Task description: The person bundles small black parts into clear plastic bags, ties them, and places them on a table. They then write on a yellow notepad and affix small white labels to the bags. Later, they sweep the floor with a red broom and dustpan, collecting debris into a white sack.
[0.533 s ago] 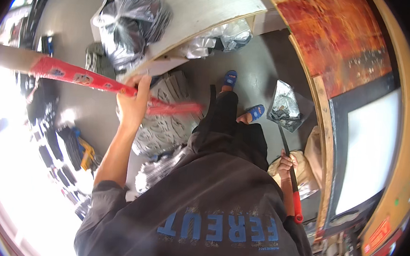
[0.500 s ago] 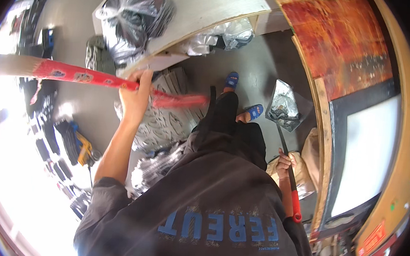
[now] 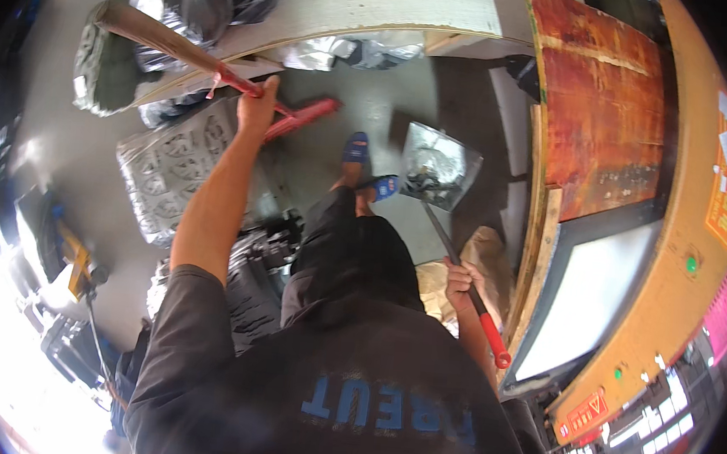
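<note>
My left hand (image 3: 257,114) is wrapped round a broom (image 3: 158,38) near the red lower part of its handle. The wooden end points up to the far left, and the red broom head (image 3: 305,118) is tilted out past my hand, left of my feet. On the right, my right hand (image 3: 461,284) is closed round the dark, long handle of a dustpan (image 3: 437,160), below which the handle ends in a red grip (image 3: 493,344). The pan lies ahead of that hand, just right of my blue sandals (image 3: 358,148), with dark debris and something silvery in it.
A pale tabletop (image 3: 398,6) crosses the far side, with clear plastic bags (image 3: 202,1) at its left. Plastic-wrapped bundles (image 3: 163,173) lie left of my legs. Brown paper bags (image 3: 487,258) and a wood-edged red-orange panel (image 3: 600,100) stand to the right.
My view has turned. The broom, held in my left hand, has swung so its wooden end points farther away. The dustpan, still in my right hand, appears farther left in the picture.
</note>
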`<state>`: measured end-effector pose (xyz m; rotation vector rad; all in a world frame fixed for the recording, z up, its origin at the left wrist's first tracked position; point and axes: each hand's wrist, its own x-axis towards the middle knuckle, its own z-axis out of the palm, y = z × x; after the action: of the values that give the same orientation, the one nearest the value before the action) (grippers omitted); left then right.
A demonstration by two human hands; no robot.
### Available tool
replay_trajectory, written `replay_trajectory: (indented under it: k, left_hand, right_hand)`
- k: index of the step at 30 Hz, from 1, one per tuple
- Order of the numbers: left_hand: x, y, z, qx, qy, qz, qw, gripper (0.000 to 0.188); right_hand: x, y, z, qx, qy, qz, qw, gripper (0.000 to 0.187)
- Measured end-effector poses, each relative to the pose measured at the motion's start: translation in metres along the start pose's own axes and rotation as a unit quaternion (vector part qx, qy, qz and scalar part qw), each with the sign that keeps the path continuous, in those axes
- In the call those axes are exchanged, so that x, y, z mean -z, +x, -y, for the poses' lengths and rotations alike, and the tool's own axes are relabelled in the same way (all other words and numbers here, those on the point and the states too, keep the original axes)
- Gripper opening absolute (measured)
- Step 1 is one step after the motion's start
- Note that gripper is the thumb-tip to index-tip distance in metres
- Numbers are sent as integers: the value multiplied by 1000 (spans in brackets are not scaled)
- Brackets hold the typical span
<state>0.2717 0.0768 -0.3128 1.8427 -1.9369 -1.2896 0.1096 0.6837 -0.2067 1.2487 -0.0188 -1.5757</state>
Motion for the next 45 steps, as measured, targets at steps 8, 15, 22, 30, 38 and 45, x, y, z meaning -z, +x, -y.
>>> replay_trajectory:
  k: [8,15,22,30,38,45]
  left_hand:
    - [3,75,62,96,12,18,995,62]
    - [-4,-92,-46,262,-142,401,866,42]
    - [-13,-284,-152,414,-175,680,579,69]
    - [-59,-263,-117,503,-337,577,549,15]
    - [-78,-245,-117,476,-289,529,640,11]
    - [-95,-253,-144,496,-227,453,705,13]
  right_hand:
    - [-42,26,-49,49,-9,-24,998,42]
    - [-73,75,-91,45,-79,17,996,20]
    - [-84,137,-136,156,-249,-160,942,23]
    - [-82,118,-117,239,-368,-103,893,57]
    - [-96,-18,1,550,-49,128,824,60]
    - [-94,-19,35,552,-21,155,819,45]
